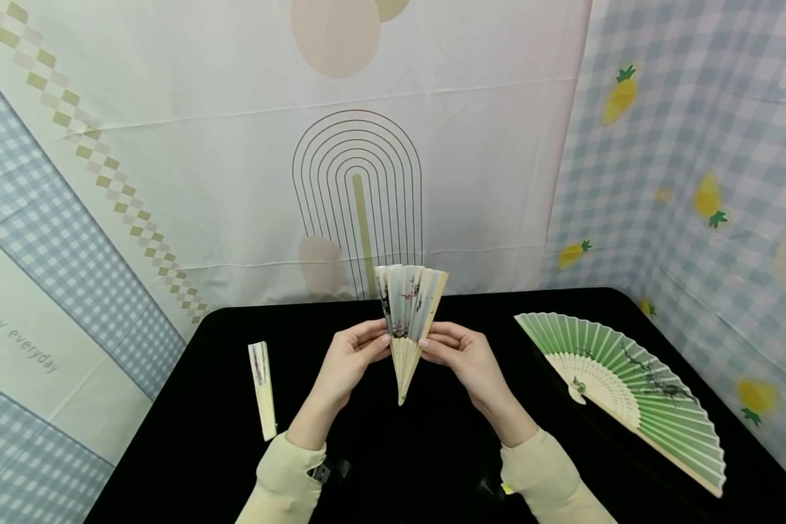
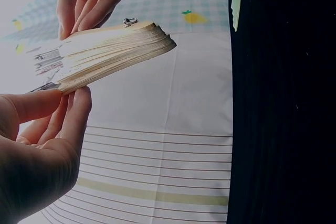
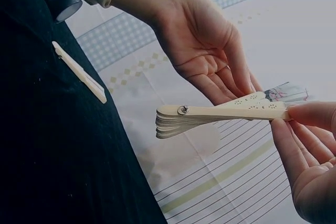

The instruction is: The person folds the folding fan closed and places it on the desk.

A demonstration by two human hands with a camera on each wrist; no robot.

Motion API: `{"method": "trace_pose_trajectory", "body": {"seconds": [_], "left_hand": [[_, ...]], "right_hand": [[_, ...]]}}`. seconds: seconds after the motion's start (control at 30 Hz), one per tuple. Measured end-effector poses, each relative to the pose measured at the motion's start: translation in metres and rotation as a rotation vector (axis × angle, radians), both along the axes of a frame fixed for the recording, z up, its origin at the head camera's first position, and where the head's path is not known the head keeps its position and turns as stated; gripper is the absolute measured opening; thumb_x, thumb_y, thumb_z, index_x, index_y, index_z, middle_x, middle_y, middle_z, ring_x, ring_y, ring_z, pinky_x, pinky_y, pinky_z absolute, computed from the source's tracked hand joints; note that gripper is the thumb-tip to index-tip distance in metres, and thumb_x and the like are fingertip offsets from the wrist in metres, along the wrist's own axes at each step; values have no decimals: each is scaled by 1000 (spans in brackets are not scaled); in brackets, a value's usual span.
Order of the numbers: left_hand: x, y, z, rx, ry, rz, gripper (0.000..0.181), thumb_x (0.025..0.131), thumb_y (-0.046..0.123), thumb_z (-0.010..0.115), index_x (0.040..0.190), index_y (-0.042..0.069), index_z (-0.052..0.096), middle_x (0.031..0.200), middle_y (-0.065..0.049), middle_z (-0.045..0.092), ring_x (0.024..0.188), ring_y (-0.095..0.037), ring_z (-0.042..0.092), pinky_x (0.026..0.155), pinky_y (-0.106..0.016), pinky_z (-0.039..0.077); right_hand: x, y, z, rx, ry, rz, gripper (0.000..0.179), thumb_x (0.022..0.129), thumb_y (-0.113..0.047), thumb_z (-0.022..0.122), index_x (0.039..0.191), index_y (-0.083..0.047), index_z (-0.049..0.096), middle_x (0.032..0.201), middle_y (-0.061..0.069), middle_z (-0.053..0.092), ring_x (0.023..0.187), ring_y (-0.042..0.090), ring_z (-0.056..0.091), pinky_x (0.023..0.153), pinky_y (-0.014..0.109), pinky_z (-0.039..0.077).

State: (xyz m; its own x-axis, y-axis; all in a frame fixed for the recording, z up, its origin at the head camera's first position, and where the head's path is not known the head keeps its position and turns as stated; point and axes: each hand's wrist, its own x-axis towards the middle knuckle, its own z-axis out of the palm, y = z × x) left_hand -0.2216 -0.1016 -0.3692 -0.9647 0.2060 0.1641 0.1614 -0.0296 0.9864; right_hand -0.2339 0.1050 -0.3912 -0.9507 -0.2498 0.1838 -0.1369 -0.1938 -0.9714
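Note:
Both hands hold a partly spread folding fan (image 1: 402,313) up over the black table, its pivot end pointing down. Pale ribs and a grey-white leaf with dark and reddish blossom print show on it. The left hand (image 1: 354,356) pinches the left outer rib between thumb and fingers. On the opposite side, the right hand (image 1: 461,360) pinches the right outer rib the same way. In the right wrist view a metal rivet (image 3: 183,109) joins the stacked ribs, and small cut-out holes pattern the outer ribs.
A folded fan (image 1: 263,393) lies at the left of the black table (image 1: 393,466). To the right rests a green folding fan (image 1: 629,386), spread wide, with dark branch print. A white printed cloth (image 1: 485,182) hangs behind, with blue checked cloth (image 1: 681,145) at the right.

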Motion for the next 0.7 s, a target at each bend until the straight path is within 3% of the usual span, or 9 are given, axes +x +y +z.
{"method": "trace_pose_trajectory", "body": {"seconds": [0.23,0.47,0.7], "left_hand": [[-1,-2,-1,42,-16,-1,34,93,2,55,126,-6,52,115,-22,59,101,-27,60,86,-38,51],[-15,-3,-25,87,36,-8,33,92,11,59,124,1,57,113,-17,61,101,-26,60,86,-37,51],[-16,-4,-25,110,37,-43,36,92,12,59,125,-3,54,113,-19,59,100,-26,61,85,-39,51]], "right_hand": [[-1,3,-1,-9,7,-18,39,83,-16,71,117,1,61,104,17,66,95,26,64,82,37,53],[-3,2,-1,-33,-16,-6,40,83,-16,72,117,0,61,105,17,65,97,27,63,85,38,51],[-3,2,-1,-29,-16,11,41,84,-18,71,119,0,60,107,17,65,96,27,63,83,38,52]]}}
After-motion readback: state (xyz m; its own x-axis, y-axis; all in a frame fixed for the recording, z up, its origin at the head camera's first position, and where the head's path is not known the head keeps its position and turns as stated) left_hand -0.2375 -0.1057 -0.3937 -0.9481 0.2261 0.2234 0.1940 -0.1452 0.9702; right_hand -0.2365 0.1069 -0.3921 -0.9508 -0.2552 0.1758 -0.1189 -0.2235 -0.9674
